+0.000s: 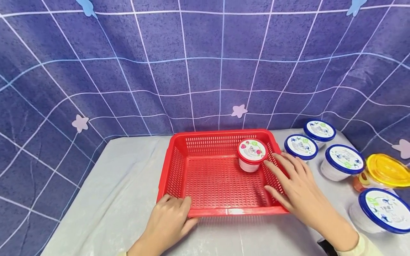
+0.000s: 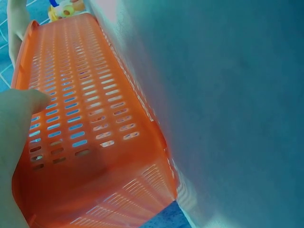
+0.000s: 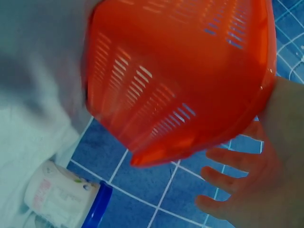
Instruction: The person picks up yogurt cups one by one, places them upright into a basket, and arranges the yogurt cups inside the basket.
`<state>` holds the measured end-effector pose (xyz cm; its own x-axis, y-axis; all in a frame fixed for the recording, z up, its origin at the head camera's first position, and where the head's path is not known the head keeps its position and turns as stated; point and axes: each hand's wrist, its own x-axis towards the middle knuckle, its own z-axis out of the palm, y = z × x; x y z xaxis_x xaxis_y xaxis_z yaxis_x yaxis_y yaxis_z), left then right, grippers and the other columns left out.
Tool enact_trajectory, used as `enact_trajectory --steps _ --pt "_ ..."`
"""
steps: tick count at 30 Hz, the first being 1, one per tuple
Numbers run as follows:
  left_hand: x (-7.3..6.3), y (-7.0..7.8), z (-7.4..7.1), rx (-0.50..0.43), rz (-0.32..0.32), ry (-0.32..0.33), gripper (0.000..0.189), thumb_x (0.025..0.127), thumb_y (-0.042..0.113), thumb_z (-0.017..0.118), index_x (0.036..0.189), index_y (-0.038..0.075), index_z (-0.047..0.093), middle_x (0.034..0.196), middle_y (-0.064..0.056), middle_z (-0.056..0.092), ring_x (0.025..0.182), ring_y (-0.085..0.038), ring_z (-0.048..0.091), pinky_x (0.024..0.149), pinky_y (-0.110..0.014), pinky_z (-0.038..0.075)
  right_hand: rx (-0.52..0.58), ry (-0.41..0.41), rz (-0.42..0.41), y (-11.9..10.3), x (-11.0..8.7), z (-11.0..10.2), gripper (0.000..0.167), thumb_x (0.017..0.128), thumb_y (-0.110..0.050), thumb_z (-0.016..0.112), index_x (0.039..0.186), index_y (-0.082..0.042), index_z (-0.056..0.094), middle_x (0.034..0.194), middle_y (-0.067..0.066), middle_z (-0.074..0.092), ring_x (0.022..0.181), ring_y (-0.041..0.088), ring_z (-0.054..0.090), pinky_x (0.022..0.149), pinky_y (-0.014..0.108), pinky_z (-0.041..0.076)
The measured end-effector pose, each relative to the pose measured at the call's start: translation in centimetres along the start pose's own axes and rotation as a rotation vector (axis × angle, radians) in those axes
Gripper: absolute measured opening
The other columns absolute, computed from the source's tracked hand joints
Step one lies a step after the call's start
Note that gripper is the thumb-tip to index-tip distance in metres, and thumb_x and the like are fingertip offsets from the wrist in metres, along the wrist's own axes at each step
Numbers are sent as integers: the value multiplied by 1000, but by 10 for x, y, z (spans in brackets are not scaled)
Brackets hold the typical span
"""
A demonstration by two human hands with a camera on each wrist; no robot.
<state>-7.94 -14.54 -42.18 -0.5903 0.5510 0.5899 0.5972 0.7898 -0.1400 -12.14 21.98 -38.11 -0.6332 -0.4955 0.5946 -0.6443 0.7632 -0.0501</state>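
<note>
A red plastic basket (image 1: 208,181) with slotted walls sits on the pale table. My left hand (image 1: 169,220) grips its rim at the near left corner, fingers over the edge; the thumb (image 2: 38,100) lies against the outer wall in the left wrist view. Inside, toward the far right corner, stands one white tub with a red lid (image 1: 252,151) and berry pictures. Over the basket's right rim reaches my right hand (image 1: 299,190), fingers spread and slightly bent, the fingertips right by the tub. Nothing is held in it.
Right of the basket stand several white tubs with blue lids (image 1: 345,159); one such tub (image 3: 61,197) shows in the right wrist view. Among them is a container with a yellow lid (image 1: 388,170). A blue gridded cloth (image 1: 205,74) hangs behind the table (image 1: 121,185).
</note>
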Motion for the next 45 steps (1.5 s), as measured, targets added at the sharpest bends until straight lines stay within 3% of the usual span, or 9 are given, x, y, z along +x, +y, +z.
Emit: enact_trajectory --steps 8,12,17,34,38,45 --pt "3 0 3 -1 8 18 43 75 49 68 75 12 47 53 5 38 46 -16 49 61 -37 44 10 72 85 24 -3 -11 66 99 -59 40 136 -7 57 140 23 49 131 45 38 102 65 26" --pt "2 0 5 4 11 33 40 77 48 63 74 13 46 53 5 37 44 -16 45 61 -37 44 -7 37 126 38 -7 -11 60 92 -47 60 136 -7 56 141 23 47 131 46 38 101 66 26" --pt "-1 2 5 -10 -4 46 40 78 49 62 77 10 52 54 5 42 45 -16 46 62 -38 45 -46 7 157 45 -6 -17 64 81 -35 72 137 -10 54 143 23 45 131 48 36 102 68 25" --pt "0 0 7 -31 -6 48 39 79 47 58 79 8 52 55 5 41 45 -17 47 63 -39 45 -164 51 308 70 -13 -57 57 82 -30 74 130 -5 56 132 28 49 124 50 39 93 69 28" --pt "3 2 9 -40 10 39 40 79 47 62 78 9 51 55 6 41 45 -16 47 61 -38 45 -183 38 334 73 -24 -64 56 82 -29 74 128 -4 56 131 27 49 123 51 39 90 69 27" --pt "1 0 7 -40 2 48 42 76 48 64 78 8 52 54 4 41 44 -17 47 61 -39 44 -204 -18 393 72 -56 -60 54 91 -43 64 127 -3 56 131 30 48 122 53 38 93 69 25"
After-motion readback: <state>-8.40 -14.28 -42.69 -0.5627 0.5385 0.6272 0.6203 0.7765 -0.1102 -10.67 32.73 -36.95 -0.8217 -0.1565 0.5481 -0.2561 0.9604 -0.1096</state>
